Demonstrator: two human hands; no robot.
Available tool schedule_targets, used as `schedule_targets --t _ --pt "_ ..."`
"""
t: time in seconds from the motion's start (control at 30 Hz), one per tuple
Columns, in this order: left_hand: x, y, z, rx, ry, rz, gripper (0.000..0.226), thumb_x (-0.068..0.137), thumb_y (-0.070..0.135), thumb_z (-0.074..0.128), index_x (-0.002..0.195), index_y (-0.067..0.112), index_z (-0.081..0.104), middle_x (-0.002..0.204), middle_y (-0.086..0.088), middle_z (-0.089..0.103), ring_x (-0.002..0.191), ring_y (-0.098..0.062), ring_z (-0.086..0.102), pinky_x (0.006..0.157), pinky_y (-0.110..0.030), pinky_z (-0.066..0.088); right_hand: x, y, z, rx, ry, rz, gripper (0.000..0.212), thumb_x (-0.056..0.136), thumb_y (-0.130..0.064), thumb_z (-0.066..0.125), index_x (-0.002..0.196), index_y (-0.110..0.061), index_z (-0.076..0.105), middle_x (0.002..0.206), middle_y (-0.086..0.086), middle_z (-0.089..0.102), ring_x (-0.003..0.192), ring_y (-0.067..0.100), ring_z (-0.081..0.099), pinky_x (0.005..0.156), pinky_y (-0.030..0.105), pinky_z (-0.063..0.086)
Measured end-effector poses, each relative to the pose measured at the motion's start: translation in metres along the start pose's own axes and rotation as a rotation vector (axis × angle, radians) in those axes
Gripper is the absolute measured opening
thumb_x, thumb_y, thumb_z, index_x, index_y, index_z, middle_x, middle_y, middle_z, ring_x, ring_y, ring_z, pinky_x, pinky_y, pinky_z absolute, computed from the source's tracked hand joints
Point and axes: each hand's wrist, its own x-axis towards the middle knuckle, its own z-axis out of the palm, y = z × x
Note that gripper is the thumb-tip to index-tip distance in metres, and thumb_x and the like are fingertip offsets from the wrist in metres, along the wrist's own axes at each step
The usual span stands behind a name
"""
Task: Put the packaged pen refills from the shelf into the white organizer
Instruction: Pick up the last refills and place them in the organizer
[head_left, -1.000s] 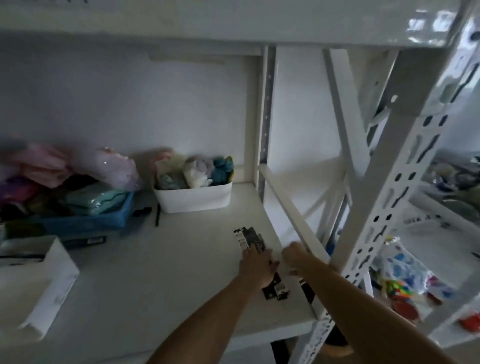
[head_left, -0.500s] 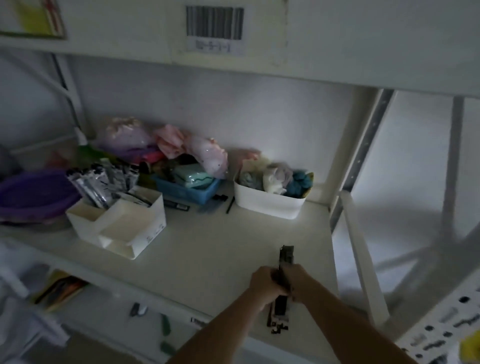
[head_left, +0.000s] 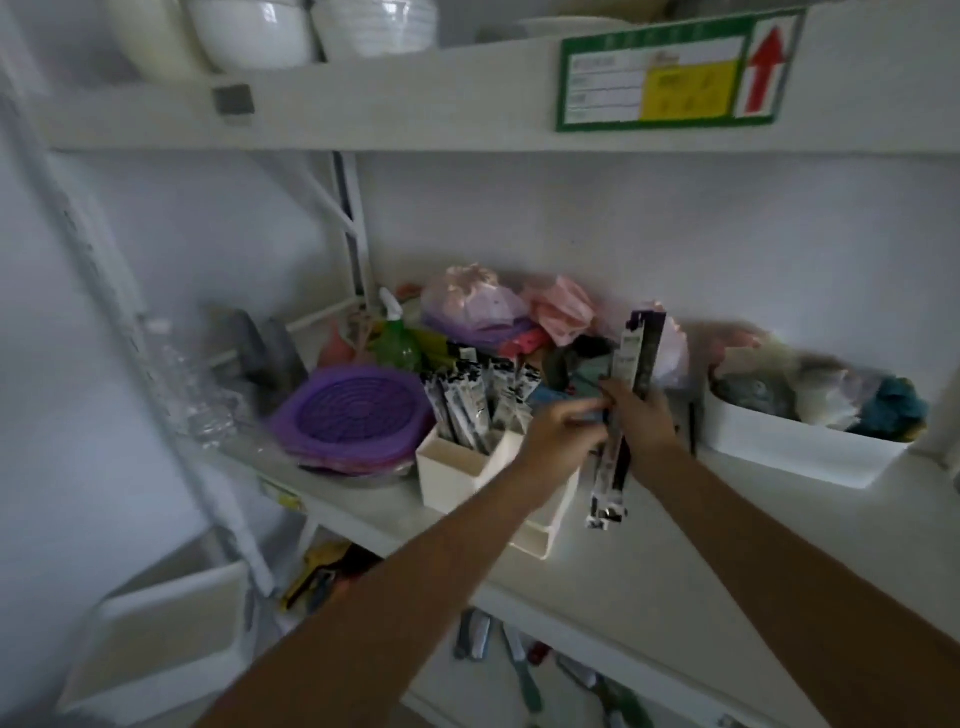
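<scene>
Both our hands grip the upright refill packs (head_left: 626, 395): right hand (head_left: 641, 415) around their middle, left hand (head_left: 558, 434) pinching beside it. They hang just right of the white organizer (head_left: 457, 475), which already holds more packs (head_left: 478, 400) on the shelf (head_left: 597, 571).

Two bare forearms are seen rising from the bottom edge towards the white organizer (head_left: 467, 470) on the shelf, and no sleeve, watch, ring or glove is worn on either. The left hand (head_left: 558, 434) is shown from the back, just over the organizer's right side, with its fingers partly blurred. The right hand (head_left: 641, 421) is also shown from the back, just right of the organizer, and its knuckles and wrist are seen plainly, while the nails cannot be made out.
</scene>
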Motion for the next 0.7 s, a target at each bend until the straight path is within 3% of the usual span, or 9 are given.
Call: schedule_targets --t 0.07,0.13,0.2,0.27,0.4,0.5,0.6,0.7 --pt "0.011 0.029 -0.047 0.022 0.062 0.122 0.029 0.081 -0.014 0.048 0.104 -0.009 0.065 0.099 -0.03 0.067 0.079 -0.023 0.058 0.082 -0.035 0.049 -0.002 -0.024 0.043 0.064 -0.059 -0.18 0.021 0.089 -0.01 0.052 0.068 -0.014 0.057 0.054 -0.003 0.064 0.05 0.011 0.061 0.048 0.022 0.052" --pt "0.021 0.05 -0.092 0.021 0.135 0.235 0.027 0.083 -0.012 0.047 0.081 0.005 0.068 0.084 -0.016 0.066 0.076 -0.026 0.06 0.079 -0.037 0.051 -0.006 -0.041 0.085 0.098 -0.17 -0.306 0.015 0.092 -0.014 0.049 0.08 -0.013 0.058 0.067 -0.004 0.068 0.064 0.013 0.066 0.061 0.027 0.058" --pt "0.03 0.062 -0.128 -0.029 0.206 0.3 0.032 0.087 -0.005 0.048 0.073 0.021 0.062 0.08 -0.005 0.063 0.073 -0.019 0.064 0.066 -0.027 0.058 -0.011 -0.045 0.117 0.123 -0.252 -0.393 0.015 0.092 -0.016 0.05 0.081 -0.021 0.059 0.076 -0.003 0.068 0.074 0.017 0.067 0.072 0.035 0.059" --pt "0.037 0.062 -0.154 -0.015 0.228 0.337 0.03 0.089 0.004 0.049 0.077 0.028 0.063 0.081 0.005 0.064 0.073 -0.006 0.064 0.064 -0.016 0.055 -0.012 -0.038 0.14 0.111 -0.261 -0.492 0.019 0.09 -0.013 0.051 0.078 -0.025 0.059 0.07 -0.007 0.068 0.068 0.012 0.066 0.068 0.032 0.059" --pt "0.057 0.033 -0.176 0.035 0.084 0.264 0.03 0.094 0.003 0.041 0.087 0.02 0.064 0.085 0.007 0.063 0.086 -0.012 0.062 0.08 -0.023 0.05 -0.004 0.001 0.159 0.032 -0.258 -0.503 0.032 0.087 -0.006 0.055 0.064 -0.028 0.059 0.049 -0.015 0.062 0.044 -0.004 0.054 0.043 0.012 0.045" --pt "0.07 0.007 -0.182 0.0 -0.079 0.202 0.032 0.097 0.009 0.036 0.095 0.027 0.063 0.095 0.01 0.065 0.086 0.006 0.064 0.077 -0.009 0.051 0.006 0.036 0.162 -0.007 -0.23 -0.411 0.038 0.086 0.0 0.055 0.06 -0.028 0.059 0.047 -0.015 0.06 0.041 -0.005 0.049 0.041 0.012 0.041" --pt "0.08 -0.01 -0.183 0.03 -0.252 0.19 0.028 0.098 0.022 0.034 0.116 0.028 0.055 0.115 0.009 0.06 0.103 0.013 0.055 0.09 -0.006 0.044 0.013 0.063 0.163 0.004 -0.136 -0.29 0.045 0.086 0.003 0.052 0.059 -0.032 0.066 0.047 -0.013 0.063 0.042 -0.004 0.052 0.041 0.014 0.043" --pt "0.084 -0.02 -0.176 0.127 -0.377 0.267 0.04 0.094 0.037 0.034 0.131 0.029 0.047 0.128 0.015 0.05 0.114 0.018 0.044 0.1 -0.006 0.036 0.011 0.083 0.164 -0.095 -0.013 -0.224 0.04 0.084 0.0 0.056 0.054 -0.027 0.062 0.044 -0.013 0.061 0.044 0.0 0.053 0.044 0.019 0.043"
